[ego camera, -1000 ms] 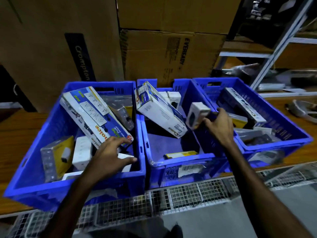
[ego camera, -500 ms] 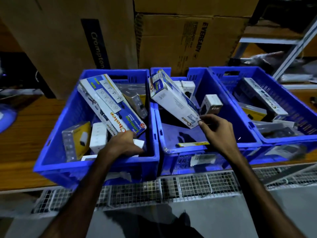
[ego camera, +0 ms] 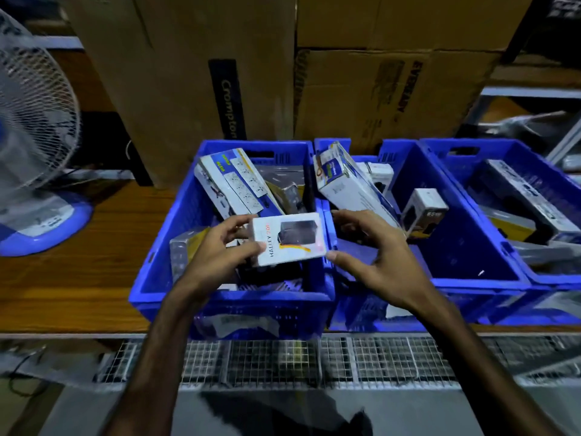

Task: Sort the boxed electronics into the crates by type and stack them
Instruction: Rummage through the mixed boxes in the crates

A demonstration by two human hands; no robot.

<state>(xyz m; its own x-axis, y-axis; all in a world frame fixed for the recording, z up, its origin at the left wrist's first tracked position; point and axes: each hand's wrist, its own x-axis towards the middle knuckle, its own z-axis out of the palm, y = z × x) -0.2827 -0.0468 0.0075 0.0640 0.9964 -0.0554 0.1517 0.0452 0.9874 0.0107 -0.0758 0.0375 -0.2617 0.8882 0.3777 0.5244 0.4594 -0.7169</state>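
Three blue crates stand side by side on a wooden shelf: a left crate (ego camera: 163, 278), a middle crate (ego camera: 478, 283) and a right crate (ego camera: 440, 146). My left hand (ego camera: 217, 256) grips a small white box (ego camera: 287, 239) printed "HALLEY" above the left crate. My right hand (ego camera: 374, 259) touches that box's right edge with thumb and fingertips. Long white power-strip boxes (ego camera: 234, 180) lean in the left crate. Another long box (ego camera: 349, 187) and a small white cube box (ego camera: 424, 212) sit in the middle crate.
Large cardboard cartons (ego camera: 188, 73) stand behind the crates. A white and blue table fan (ego camera: 31, 146) sits on the shelf at left. A wire mesh rail (ego camera: 283, 360) runs along the shelf front. The right crate holds a long grey box (ego camera: 531, 196).
My left hand has lifted the small white box out of the left crate. My right hand came over from the middle crate to the box. The view shifted left, showing the fan.
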